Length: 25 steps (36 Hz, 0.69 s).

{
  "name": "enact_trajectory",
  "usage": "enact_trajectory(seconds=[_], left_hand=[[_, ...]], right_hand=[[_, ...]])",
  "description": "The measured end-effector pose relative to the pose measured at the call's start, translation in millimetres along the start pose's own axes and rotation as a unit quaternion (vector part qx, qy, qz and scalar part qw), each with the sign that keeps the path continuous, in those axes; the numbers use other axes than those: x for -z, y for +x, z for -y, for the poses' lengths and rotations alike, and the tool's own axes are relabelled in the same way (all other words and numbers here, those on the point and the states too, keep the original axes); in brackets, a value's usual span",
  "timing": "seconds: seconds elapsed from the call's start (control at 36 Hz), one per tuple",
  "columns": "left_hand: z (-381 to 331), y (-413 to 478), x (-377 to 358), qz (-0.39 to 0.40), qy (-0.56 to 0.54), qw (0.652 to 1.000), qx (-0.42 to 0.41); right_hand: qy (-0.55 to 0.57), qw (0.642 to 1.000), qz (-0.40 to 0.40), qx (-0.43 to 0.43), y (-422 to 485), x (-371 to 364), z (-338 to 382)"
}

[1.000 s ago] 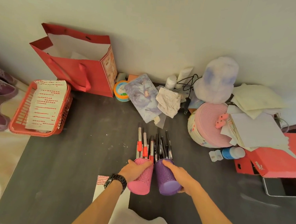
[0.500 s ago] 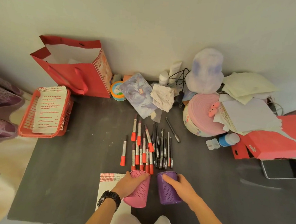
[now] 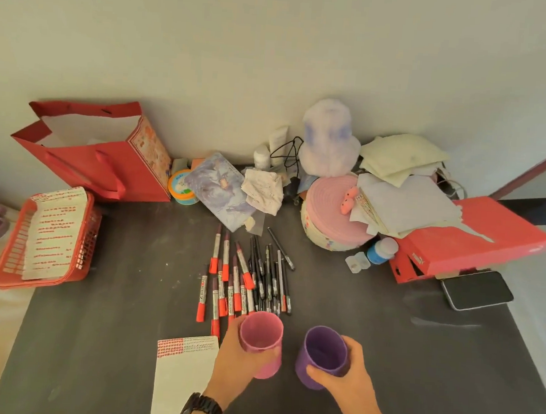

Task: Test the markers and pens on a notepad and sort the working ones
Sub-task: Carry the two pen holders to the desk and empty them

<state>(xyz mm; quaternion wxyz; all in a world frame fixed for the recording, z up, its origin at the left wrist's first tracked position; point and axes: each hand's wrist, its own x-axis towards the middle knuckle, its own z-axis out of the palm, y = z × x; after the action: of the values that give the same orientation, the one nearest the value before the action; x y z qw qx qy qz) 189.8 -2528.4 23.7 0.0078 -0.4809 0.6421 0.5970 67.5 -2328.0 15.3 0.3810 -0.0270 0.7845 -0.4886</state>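
Fingers (image 3: 264, 358) of the left hand (image 3: 238, 363) are curled round a pink cup (image 3: 261, 335), gripping its wall, and the fingers (image 3: 352, 346) of the right hand (image 3: 346, 386) wrap a purple cup (image 3: 322, 355) in the same way, thumb on its near side. In the head view both cups show their open mouths and sit close to each other but apart, near the front of the dark surface (image 3: 95, 323); whether they rest on it or are lifted, I cannot tell. Just behind the pink cup lie the red-capped markers (image 3: 224, 284), and touching them on the right is a bunch of black pens (image 3: 270, 277), one of them lying slantwise. The notepad (image 3: 182, 372) lies just left of the left hand, which wears a black watch (image 3: 201, 408) on its wrist. A red basket (image 3: 46, 239) holding printed paper sits at the far left edge, and a phone (image 3: 477, 294) lies at the right, beside a red box (image 3: 476, 240).
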Motion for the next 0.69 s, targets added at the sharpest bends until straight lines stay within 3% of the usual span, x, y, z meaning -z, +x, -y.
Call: enact_trajectory(seconds=[0.25,0.69], left_hand=[[-31.8,8.2,-67.4,0.019,0.02,0.994,-0.11],[-53.6,41.1,-118.3,0.039,0.095,0.99,-0.1]], right_hand=[[0.006,0.989,-0.115,0.088,17.7,52.1,11.1],[-0.024,0.984,-0.174,0.009,65.6,77.9,16.3]])
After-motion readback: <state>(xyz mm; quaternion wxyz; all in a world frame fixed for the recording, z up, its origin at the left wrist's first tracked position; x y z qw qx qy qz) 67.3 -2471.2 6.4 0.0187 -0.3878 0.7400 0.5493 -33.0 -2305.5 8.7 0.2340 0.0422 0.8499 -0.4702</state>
